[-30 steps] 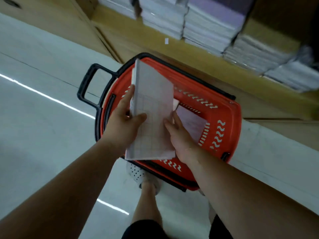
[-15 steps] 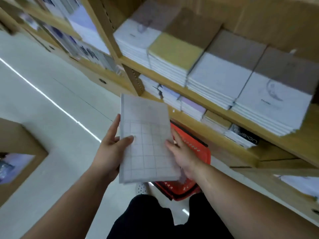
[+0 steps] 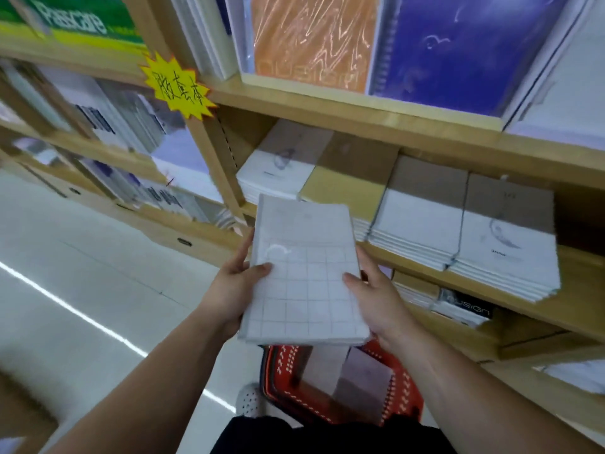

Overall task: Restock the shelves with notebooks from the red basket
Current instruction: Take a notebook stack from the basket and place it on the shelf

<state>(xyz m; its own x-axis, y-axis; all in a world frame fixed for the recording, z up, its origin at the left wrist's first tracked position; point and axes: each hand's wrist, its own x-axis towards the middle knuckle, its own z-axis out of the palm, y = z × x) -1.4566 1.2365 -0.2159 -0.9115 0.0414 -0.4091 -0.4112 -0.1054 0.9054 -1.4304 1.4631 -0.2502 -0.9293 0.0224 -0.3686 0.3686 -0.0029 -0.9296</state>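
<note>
Down at six o'clock, the red basket sits on the floor beside our shoe, and it isn't emptied. A spiral-bound notebook lies inside, with what looks like more covers beside it, so we judge there are more loads to fetch.

Just above it, dead centre, is the load in play: a stack of grid-covered notebooks, held flat in the air, clear of the basket. The left hand takes the nine o'clock edge, thumb on the cover and fingers along the side. The right hand takes the four o'clock edge, thumb on top and fingers tucked under. Both grips are closed round the stack, nothing loose.

Further out, from twelve to three o'clock, the wooden shelf carries four piles side by side:
- a white-and-brown pile
- a yellow pile
- a grey-white pile
- another white-and-brown pile

In view, the far edge of our stack overlaps the shelf front between the first two. We can't tell whether it touches.

So the pick-up is done and the placing is not. No pile we can see shows a grid cover, so the right spot is not clear from here.

Farthest, at twelve o'clock, an orange notebook and a blue spiral notebook stand on the top shelf.
</note>
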